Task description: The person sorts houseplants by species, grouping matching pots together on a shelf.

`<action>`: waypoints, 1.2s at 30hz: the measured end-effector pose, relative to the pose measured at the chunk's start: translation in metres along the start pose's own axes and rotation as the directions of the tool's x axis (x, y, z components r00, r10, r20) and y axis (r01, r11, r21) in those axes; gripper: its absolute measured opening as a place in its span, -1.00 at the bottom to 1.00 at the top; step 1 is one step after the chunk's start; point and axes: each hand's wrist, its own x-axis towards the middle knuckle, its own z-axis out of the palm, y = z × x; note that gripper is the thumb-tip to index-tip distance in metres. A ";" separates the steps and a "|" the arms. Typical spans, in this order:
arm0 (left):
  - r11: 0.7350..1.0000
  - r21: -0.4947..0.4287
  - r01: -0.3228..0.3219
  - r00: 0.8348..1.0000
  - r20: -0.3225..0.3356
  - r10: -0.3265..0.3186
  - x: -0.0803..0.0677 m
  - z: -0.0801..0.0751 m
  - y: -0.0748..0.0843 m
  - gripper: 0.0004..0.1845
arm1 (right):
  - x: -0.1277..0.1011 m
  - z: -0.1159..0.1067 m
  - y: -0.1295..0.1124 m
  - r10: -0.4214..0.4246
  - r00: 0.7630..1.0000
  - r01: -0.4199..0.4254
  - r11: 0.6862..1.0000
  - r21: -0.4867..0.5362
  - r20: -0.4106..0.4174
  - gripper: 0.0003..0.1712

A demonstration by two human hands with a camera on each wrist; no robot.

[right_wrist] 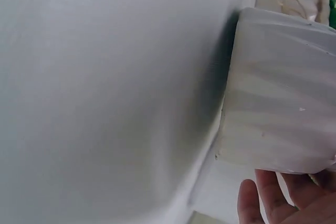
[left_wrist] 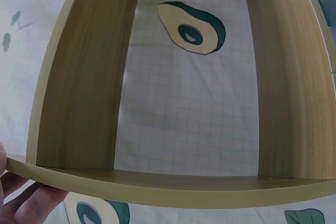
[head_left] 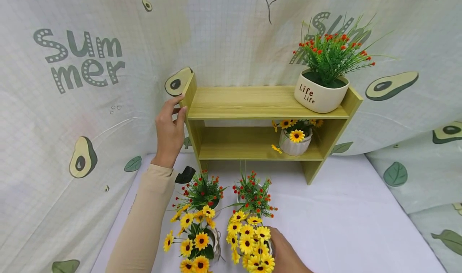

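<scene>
A light wooden shelf with two levels stands on a white table. My left hand grips the upper edge of its left side panel, with the fingers seen beneath the board in the left wrist view. Low in the head view, my right hand holds a white ribbed pot of yellow sunflowers. Its fingers lie against the pot's side, and the blooms hide most of the pot from above.
A cream "Life" pot with a red-flowered plant sits on the top board at the right. A small sunflower pot stands on the lower board. In front of the shelf are two red-flowered plants and another sunflower pot. An avocado-print cloth hangs behind.
</scene>
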 end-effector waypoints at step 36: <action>1.000 -0.002 -0.020 1.000 -0.005 0.020 -0.001 0.000 0.000 -0.62 | 0.053 -0.079 -0.136 -0.441 0.793 0.290 0.879 -0.378 -0.419 0.08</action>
